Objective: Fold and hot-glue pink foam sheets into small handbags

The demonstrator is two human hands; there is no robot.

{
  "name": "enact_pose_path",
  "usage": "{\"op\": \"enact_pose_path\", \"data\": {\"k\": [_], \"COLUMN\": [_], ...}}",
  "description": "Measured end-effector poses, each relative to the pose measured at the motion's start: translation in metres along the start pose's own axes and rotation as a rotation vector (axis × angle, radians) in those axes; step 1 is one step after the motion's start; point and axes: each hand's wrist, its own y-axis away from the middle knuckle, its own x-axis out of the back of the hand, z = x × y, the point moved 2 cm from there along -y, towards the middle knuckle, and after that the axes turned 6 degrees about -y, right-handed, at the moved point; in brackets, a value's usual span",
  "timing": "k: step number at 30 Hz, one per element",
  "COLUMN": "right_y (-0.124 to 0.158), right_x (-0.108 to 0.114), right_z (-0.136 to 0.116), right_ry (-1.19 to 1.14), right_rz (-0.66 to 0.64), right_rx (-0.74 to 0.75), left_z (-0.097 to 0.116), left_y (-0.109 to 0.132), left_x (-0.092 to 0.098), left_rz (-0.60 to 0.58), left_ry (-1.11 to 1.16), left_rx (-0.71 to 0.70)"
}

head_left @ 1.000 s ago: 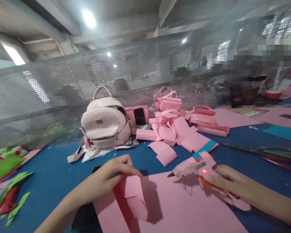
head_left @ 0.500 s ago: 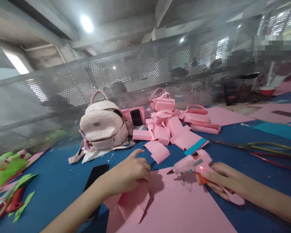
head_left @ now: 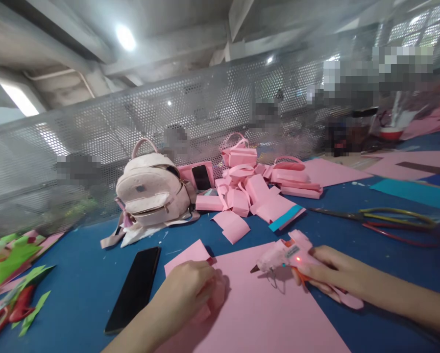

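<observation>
My left hand (head_left: 194,282) is closed around a folded pink paper piece (head_left: 190,254), whose upper part sticks out above the knuckles; the fingertips are partly hidden. Beneath it lies a large pink paper sheet (head_left: 264,309). At the right, my right hand (head_left: 325,274) grips a pink glue gun (head_left: 289,255) with an orange trigger and a lit red light. Its nozzle points left above the sheet, apart from the folded piece. A black phone (head_left: 134,289) lies flat to the left of my left hand.
Behind the sheet are a heap of pink paper pieces (head_left: 238,189) and a pale backpack (head_left: 152,191). Large scissors (head_left: 359,215) lie at the right. Red-handled scissors (head_left: 21,306) and green scraps (head_left: 19,257) sit at the left. A perforated metal screen (head_left: 205,108) stands behind the table.
My left hand has turned over and drawn down with the paper piece, its pointing finger now curled in. More of the phone shows. The glue gun stays nearly in place.
</observation>
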Motion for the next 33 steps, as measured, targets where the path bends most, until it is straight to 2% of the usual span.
{"op": "enact_pose_path", "data": {"k": [3,7,12,16,19,23,27,30,33], "right_y": [-0.003,-0.006,-0.007,-0.005,-0.003,0.000,0.000,-0.002,-0.005], "right_x": [-0.013,-0.025,-0.033,-0.038,-0.042,-0.045,-0.051,-0.056,-0.061], "right_z": [-0.013,-0.026,-0.029,-0.033,-0.039,-0.044,-0.049,-0.052,-0.053], "right_ry": [0.036,0.095,0.093,0.137,0.166,0.173,0.163,0.156,0.175], "right_rz": [-0.101,-0.090,-0.114,-0.147,-0.163,-0.153,-0.179,-0.211,-0.181], "right_rx": [-0.052,-0.012,0.016,-0.007,0.023,0.082,0.082,0.060,0.113], "left_z": [0.002,0.007,0.009,0.013,0.019,0.022,0.015,0.006,-0.001], "left_y": [0.004,0.009,0.011,0.009,0.010,0.012,0.012,0.012,0.011], "left_x": [-0.006,-0.015,-0.029,-0.027,-0.019,-0.010,-0.008,-0.010,-0.014], "left_rz": [-0.029,0.027,0.161,0.193,0.170,0.082,0.001,0.006,0.017], "left_ry": [0.019,0.003,-0.005,-0.010,-0.034,-0.063,-0.015,0.027,0.041], "left_rx": [0.084,0.076,0.095,0.114,0.116,0.208,0.195,0.194,0.202]}}
